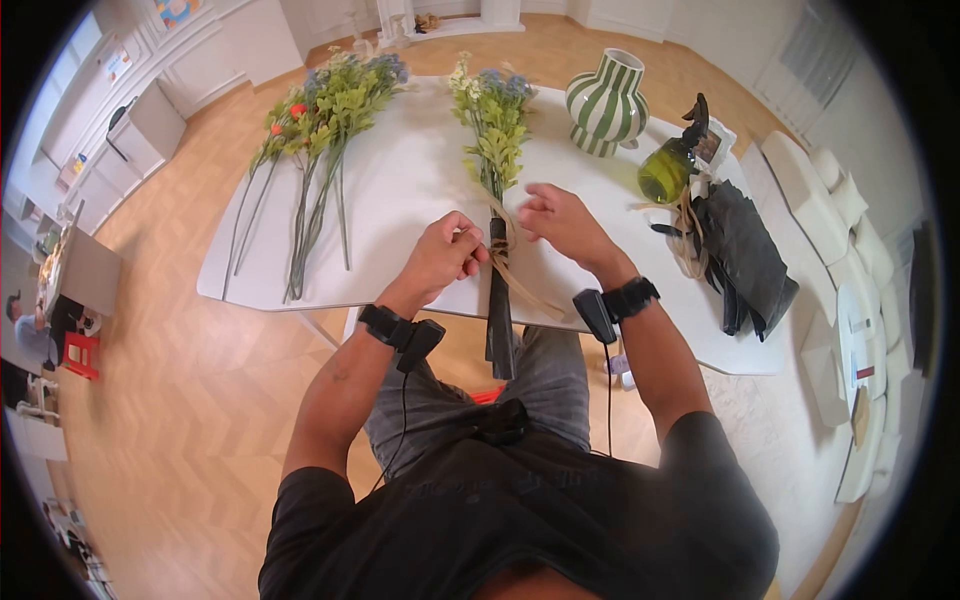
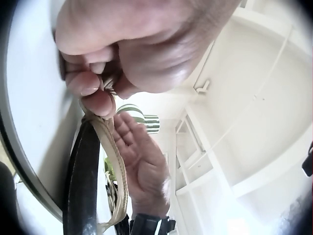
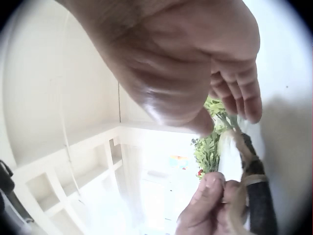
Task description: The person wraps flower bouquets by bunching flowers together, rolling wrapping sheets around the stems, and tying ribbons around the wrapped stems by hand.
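A small bouquet point(image 1: 495, 145) of green leaves with white and blue flowers lies on the table, its stems in a black wrapping point(image 1: 500, 320) that reaches past the front edge. A beige ribbon point(image 1: 530, 288) goes around the wrapped stems, with a loop and a long tail hanging off. My left hand point(image 1: 443, 258) pinches the ribbon between thumb and fingers, close against the stems' left side. To the right of the stems, my right hand point(image 1: 568, 228) hovers with loosely bent fingers and nothing in them; the right wrist view shows its palm point(image 3: 181, 68) turned toward the bouquet.
At the table's left lies another bunch of flowers point(image 1: 335, 110) with long bare stems. A green-striped white vase point(image 1: 607, 105) stands at the back right, near a green spray bottle point(image 1: 668, 170). Black wrapping sheets point(image 1: 745, 255) and loose beige ribbon point(image 1: 688, 240) lie at the right.
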Tool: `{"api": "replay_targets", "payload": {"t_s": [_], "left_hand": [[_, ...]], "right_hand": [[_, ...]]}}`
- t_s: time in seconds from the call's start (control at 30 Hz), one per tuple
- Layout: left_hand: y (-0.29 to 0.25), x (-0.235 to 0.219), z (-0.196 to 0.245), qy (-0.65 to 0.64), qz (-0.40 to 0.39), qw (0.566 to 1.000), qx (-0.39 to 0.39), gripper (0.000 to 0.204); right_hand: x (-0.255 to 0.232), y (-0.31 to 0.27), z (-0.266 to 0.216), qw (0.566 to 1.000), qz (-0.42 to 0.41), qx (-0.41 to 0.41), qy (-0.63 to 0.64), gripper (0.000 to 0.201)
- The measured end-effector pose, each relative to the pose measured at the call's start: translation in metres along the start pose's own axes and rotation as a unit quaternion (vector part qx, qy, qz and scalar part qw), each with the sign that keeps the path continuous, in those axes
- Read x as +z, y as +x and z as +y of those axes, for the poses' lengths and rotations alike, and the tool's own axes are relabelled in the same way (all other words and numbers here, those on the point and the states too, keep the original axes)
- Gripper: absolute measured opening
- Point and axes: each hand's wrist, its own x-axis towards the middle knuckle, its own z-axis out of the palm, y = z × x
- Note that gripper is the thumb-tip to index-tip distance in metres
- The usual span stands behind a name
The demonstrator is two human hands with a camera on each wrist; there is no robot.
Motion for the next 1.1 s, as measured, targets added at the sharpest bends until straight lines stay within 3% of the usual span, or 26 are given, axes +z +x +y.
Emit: {"api": "replay_targets", "payload": {"t_s": [0.07, 0.1, 0.17, 0.23, 0.33, 0.47, 0.53, 0.63, 0.77, 0.83, 0.97, 1.03, 1.1], "left_hand": [[0.001, -0.001, 0.000, 0.009, -0.008, 1.000, -0.002, 0.014], [0.001, 0.000, 0.000, 0.021, -0.010, 1.000, -0.004, 0.014], [0.003, 0.002, 0.001, 0.032, -0.015, 0.999, -0.009, 0.015], [0.004, 0.003, 0.002, 0.047, -0.004, 0.999, -0.017, 0.015], [0.004, 0.001, -0.001, 0.026, -0.010, 1.000, -0.009, 0.015], [0.003, -0.001, 0.000, 0.017, -0.008, 1.000, -0.008, 0.015], [0.003, -0.001, 0.000, 0.013, -0.007, 1.000, -0.012, 0.015], [0.005, -0.003, -0.002, 0.021, -0.020, 1.000, -0.011, 0.014], [0.008, -0.012, -0.009, 0.000, -0.017, 1.000, 0.005, 0.016], [0.005, -0.018, -0.005, 0.025, 0.011, 0.993, 0.116, 0.017], [0.007, -0.030, 0.012, 0.115, 0.034, 0.989, 0.087, 0.020], [0.010, -0.035, 0.010, 0.254, 0.007, 0.946, 0.203, 0.023], [0.013, -0.042, 0.013, 0.308, 0.014, 0.926, 0.219, 0.024]], "right_hand": [[-0.010, -0.012, 0.013, 0.984, 0.076, 0.059, -0.151, 0.041], [-0.012, -0.017, 0.017, 0.983, 0.077, 0.060, -0.152, 0.041], [-0.010, -0.033, 0.005, 0.976, -0.011, 0.151, -0.158, 0.032], [0.007, -0.037, -0.001, 0.975, -0.011, 0.174, -0.138, 0.027], [0.025, -0.029, 0.011, 0.982, 0.052, 0.050, -0.172, 0.026], [0.035, -0.019, 0.019, 0.982, 0.080, -0.008, -0.173, 0.021], [0.039, -0.019, 0.016, 0.997, 0.055, -0.043, -0.024, 0.015], [0.035, -0.016, 0.003, 0.999, -0.020, 0.028, -0.025, 0.010], [0.024, -0.006, 0.014, 0.998, -0.020, 0.055, -0.022, 0.009], [0.021, -0.003, 0.017, 0.998, -0.032, 0.048, 0.000, 0.009], [0.022, 0.000, 0.008, 0.997, -0.044, 0.063, 0.000, 0.010], [0.024, 0.003, 0.003, 0.995, -0.037, 0.090, -0.019, 0.012], [0.023, 0.003, 0.003, 0.995, -0.030, 0.098, -0.009, 0.014]]}}
